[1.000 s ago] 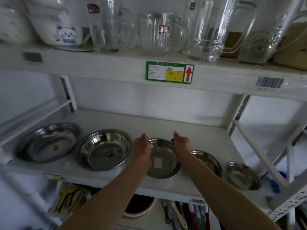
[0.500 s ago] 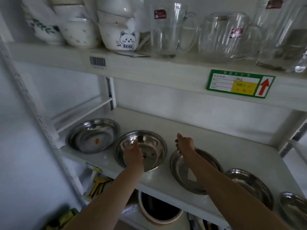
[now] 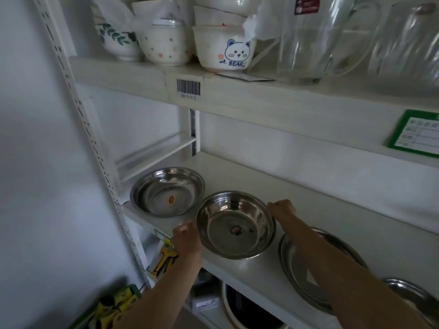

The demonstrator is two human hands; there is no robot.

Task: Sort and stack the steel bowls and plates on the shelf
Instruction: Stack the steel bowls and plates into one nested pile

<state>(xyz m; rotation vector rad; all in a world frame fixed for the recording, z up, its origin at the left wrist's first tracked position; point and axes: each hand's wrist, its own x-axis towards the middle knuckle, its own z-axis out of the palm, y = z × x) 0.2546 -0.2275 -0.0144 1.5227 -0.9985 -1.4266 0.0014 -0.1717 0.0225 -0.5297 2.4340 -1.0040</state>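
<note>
Four steel vessels on one white shelf [image 3: 320, 210], all round, polished and mirror-bright.

Item 1: deep steel bowl [image 3: 236, 225], smooth curved wall, small reddish sticker on its flat bottom. It sits between the two hands at the shelf's front edge. The left hand [image 3: 186, 238] grips its near-left rim with curled fingers; the right hand [image 3: 282, 208] grips the far-right rim, knuckles up. Whether the bowl is lifted clear of the shelf cannot be told.

Item 2: wide shallow steel basin [image 3: 167, 192], broad flat rim, orange sticker inside. It lies beyond the left hand, just beside the held bowl, against the shelf's end post.

Item 3: flat steel plate [image 3: 297, 271], low rim, under the right forearm and partly hidden by it.

Item 4: a further steel dish [image 3: 408, 298], outside the right forearm, cut by the picture's edge.

Upper shelf, above the hands: glazed ceramic bowls, one with green leaves [image 3: 116, 41], one dotted [image 3: 164, 43], one printed with a bear face [image 3: 224, 48]; clear ribbed glass jugs [image 3: 306, 41] to their right. Barcode label [image 3: 188, 88] on that shelf's front edge; green-bordered card [image 3: 415, 134] further right.
</note>
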